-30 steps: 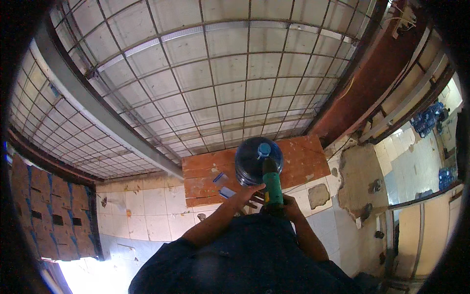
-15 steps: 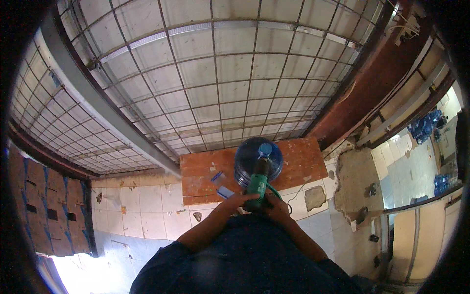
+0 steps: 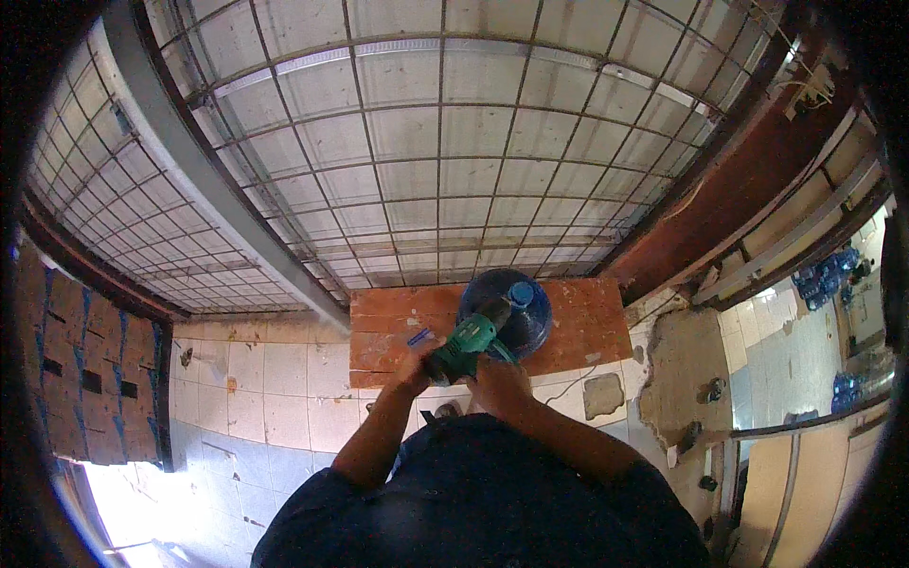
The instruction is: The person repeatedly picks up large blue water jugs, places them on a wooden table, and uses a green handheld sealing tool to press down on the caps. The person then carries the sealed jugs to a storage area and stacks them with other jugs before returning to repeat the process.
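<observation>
A large clear-blue water jug [image 3: 532, 331] with a blue cap [image 3: 521, 294] stands upright on a reddish-brown wooden bench [image 3: 587, 327]. Over its near left side I hold a green heat gun [image 3: 471, 334], its dark nozzle slanting up and right toward the jug's neck. My left hand [image 3: 414, 371] is closed around the rear of the heat gun's body. My right hand [image 3: 502, 383] grips it by the handle, though its fingers are partly hidden. A small blue-and-white piece [image 3: 420, 337] lies on the bench beside my left hand; its kind is unclear.
A wire mesh panel [image 3: 417, 151] rises behind the bench, framed by a grey post [image 3: 204, 189] and a reddish-brown beam [image 3: 691, 189]. Stacked brown boxes [image 3: 90, 364] stand at the left. More blue jugs [image 3: 824, 279] are at the far right. A broken floor patch [image 3: 604, 396] lies near the bench.
The heat gun has swung from nearly upright to a slant, its rear moving left with my left hand. My right hand has shifted slightly left. The view has shifted a little.
</observation>
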`<control>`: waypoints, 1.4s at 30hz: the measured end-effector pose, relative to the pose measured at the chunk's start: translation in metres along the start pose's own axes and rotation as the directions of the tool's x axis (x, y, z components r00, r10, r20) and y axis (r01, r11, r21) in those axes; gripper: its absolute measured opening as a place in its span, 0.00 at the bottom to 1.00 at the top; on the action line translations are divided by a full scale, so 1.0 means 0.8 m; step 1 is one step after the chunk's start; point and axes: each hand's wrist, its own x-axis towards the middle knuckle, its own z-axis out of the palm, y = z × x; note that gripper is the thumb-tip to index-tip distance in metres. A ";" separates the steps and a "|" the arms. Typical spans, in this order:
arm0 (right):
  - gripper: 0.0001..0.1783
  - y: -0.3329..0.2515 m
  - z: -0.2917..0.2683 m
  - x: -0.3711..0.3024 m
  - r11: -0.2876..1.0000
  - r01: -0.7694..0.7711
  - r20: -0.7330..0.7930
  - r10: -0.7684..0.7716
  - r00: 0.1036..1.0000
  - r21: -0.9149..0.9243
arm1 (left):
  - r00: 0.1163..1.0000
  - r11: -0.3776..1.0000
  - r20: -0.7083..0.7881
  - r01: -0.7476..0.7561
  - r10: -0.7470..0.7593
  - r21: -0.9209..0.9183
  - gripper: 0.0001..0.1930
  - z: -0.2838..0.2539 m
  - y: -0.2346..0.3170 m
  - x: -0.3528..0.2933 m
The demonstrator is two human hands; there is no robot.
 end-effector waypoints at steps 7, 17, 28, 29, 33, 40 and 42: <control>0.21 -0.034 -0.086 0.060 0.978 0.182 0.078 -0.175 0.982 -0.103 | 0.960 0.992 0.278 0.009 0.028 -0.129 0.27 0.028 0.066 -0.011; 0.24 -0.022 -0.238 0.238 0.983 0.047 0.586 -0.143 0.797 0.177 | 0.881 0.837 0.202 -0.302 0.427 -0.456 0.30 0.065 0.066 0.070; 0.29 0.190 -0.315 0.233 0.687 -0.336 0.562 -0.128 0.817 0.645 | 0.837 0.834 -0.174 -0.540 0.518 -0.116 0.30 0.149 -0.009 0.155; 0.27 0.195 -0.311 0.219 0.672 -0.277 0.498 -0.157 0.853 0.687 | 0.819 0.819 -0.172 -0.567 0.547 -0.093 0.31 0.160 -0.017 0.158; 0.24 0.180 -0.286 0.181 0.664 -0.186 0.430 -0.224 0.874 0.724 | 0.877 0.895 -0.279 -0.433 0.392 -0.104 0.33 0.093 -0.062 0.232; 0.23 0.240 -0.286 0.118 0.666 -0.167 0.327 -0.122 0.937 0.727 | 0.887 0.918 -0.271 -0.394 0.373 -0.028 0.40 0.101 -0.074 0.223; 0.26 0.249 -0.273 0.119 0.607 -0.192 0.316 -0.102 0.943 0.771 | 0.913 0.931 -0.211 -0.364 0.349 -0.034 0.41 0.114 -0.068 0.208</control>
